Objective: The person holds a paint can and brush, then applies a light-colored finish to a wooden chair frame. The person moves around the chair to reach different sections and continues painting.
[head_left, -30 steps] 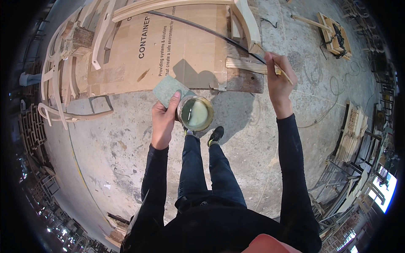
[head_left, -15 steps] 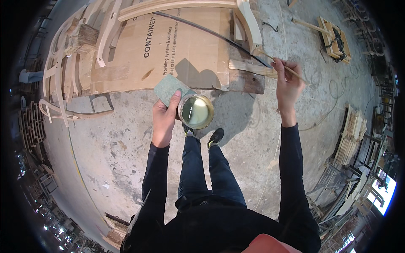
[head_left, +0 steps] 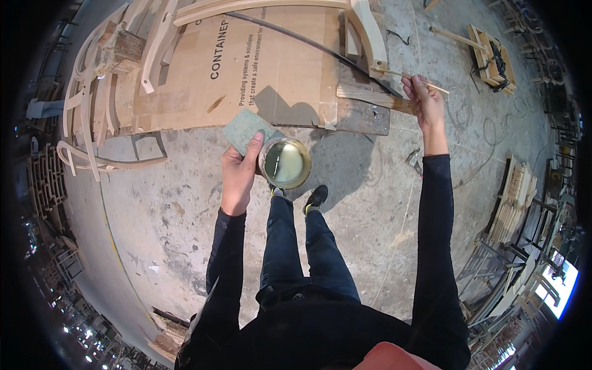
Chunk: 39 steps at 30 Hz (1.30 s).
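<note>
My left hand [head_left: 238, 179] is closed around the side of a round clear jar [head_left: 288, 164] with pale yellowish liquid in it. The same hand also keeps a flat grey-green sheet [head_left: 244, 128], perhaps sandpaper, beside the jar. Out to the right, my right hand [head_left: 431, 114] pinches a thin wooden stick [head_left: 393, 73] between thumb and fingers. The stick's far tip lies at the lower end of a curved pale wooden frame [head_left: 368, 42], by a small hole there; whether it touches the wood, I cannot tell.
Cardboard [head_left: 185, 98] covers the bench under the frame, with a dark strip [head_left: 296, 38] lying across it. A wooden block [head_left: 123, 52] and curved wooden parts [head_left: 111, 165] are at the left. A wooden box [head_left: 491, 58] stands on the floor at far right, stacked slats [head_left: 510, 197] nearer.
My right hand has moved forward and slightly right, and the stick now lies at a flatter angle, its tip nearer the frame's end. My left hand with the jar has barely moved.
</note>
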### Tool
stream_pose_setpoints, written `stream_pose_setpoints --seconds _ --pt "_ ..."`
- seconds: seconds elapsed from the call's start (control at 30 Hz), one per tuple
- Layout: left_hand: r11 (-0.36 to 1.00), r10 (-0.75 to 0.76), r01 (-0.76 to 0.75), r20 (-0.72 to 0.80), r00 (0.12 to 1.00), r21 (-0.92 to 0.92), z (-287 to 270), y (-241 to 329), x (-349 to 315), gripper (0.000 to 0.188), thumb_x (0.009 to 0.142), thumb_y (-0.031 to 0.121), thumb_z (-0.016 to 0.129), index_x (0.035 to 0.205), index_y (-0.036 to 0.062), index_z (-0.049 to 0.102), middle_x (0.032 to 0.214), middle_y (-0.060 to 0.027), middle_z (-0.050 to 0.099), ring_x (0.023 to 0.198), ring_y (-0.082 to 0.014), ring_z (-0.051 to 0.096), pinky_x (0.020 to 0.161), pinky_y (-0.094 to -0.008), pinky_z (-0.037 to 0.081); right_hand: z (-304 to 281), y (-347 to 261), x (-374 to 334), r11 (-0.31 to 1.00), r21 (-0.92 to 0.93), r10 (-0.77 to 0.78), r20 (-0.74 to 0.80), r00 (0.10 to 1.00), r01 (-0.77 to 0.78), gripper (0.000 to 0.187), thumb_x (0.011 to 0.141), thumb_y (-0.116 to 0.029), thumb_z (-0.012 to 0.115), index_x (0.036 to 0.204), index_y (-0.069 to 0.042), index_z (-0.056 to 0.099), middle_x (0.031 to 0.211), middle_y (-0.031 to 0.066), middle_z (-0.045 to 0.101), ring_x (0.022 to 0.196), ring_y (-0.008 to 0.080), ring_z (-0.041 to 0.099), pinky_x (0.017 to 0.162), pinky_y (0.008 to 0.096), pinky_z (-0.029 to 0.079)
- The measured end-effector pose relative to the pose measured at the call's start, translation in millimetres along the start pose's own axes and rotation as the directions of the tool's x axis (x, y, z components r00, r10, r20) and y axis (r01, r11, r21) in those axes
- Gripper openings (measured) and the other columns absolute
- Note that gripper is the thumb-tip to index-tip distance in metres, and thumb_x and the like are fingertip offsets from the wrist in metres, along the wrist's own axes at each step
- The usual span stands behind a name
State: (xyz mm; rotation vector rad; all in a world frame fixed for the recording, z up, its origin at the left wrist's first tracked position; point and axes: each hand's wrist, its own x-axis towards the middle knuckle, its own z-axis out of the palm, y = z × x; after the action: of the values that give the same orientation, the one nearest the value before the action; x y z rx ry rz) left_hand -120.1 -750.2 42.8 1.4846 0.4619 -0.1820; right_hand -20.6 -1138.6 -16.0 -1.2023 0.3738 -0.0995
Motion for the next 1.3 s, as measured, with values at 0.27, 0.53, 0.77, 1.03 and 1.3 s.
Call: stream_pose_setpoints --seconds 0.27,0.53,0.77,1.03,1.3 --pt "1.0 0.0 0.0 0.01 1.0 0.018 3 0 3 0.022 0.092 0.026 0.064 0.088 0.0044 0.067 0.07 0.0009 0.065 0.053 -0.0028 0.053 0.044 -0.0195 0.041 -14 -2 9 0.998 -0.054 0.048 0.144 0.988 -0.041 0.026 0.095 -0.005 0.053 0.117 0.005 0.044 0.113 0.0231 0.063 0.099 0.0239 0.066 0.084 0.0277 0.056" --pt "1.0 0.014 -0.014 0.012 1.0 0.013 10 3 4 0.021 0.093 0.026 0.064 0.088 0.0054 0.067 0.07 0.0019 0.064 0.054 -0.0024 0.053 0.045 -0.0193 0.041 -7 -14 7 1.0 -0.022 0.007 0.178 0.984 -0.004 0.018 0.096 -0.006 0.052 0.11 0.003 0.047 0.113 0.0231 0.063 0.101 0.0242 0.065 0.087 0.0292 0.054" --pt "1.0 0.005 -0.005 -0.004 1.0 0.003 11 6 0 0.021 0.093 0.026 0.064 0.09 0.0053 0.068 0.073 0.002 0.065 0.055 -0.0025 0.053 0.046 -0.0196 0.041 -22 -1 1 0.998 -0.049 0.044 0.147 0.988 -0.037 0.019 0.096 -0.006 0.053 0.11 0.003 0.046 0.113 0.0223 0.063 0.1 0.0234 0.065 0.085 0.0281 0.055" --pt "0.997 0.025 -0.02 -0.057 0.998 0.077 -13 16 0 0.023 0.092 0.025 0.064 0.088 0.0029 0.068 0.071 0.0032 0.062 0.056 -0.0026 0.049 0.048 -0.0201 0.037 43 -43 -59 0.991 -0.123 0.068 0.087 0.994 -0.057 0.016 0.095 -0.01 0.056 0.106 0.0 0.05 0.104 0.0187 0.066 0.093 0.0199 0.067 0.076 0.0264 0.056" --pt "0.983 0.181 -0.184 -0.128 0.975 -0.018 -75 57 23 0.024 0.093 0.024 0.063 0.089 0.0005 0.068 0.071 0.0019 0.063 0.062 -0.0031 0.051 0.054 -0.022 0.041 221 -65 -162 0.959 -0.206 -0.099 0.396 0.913 0.193 0.013 0.092 -0.008 0.061 0.093 -0.001 0.05 0.087 0.0147 0.069 0.078 0.0182 0.069 0.062 0.0262 0.056"
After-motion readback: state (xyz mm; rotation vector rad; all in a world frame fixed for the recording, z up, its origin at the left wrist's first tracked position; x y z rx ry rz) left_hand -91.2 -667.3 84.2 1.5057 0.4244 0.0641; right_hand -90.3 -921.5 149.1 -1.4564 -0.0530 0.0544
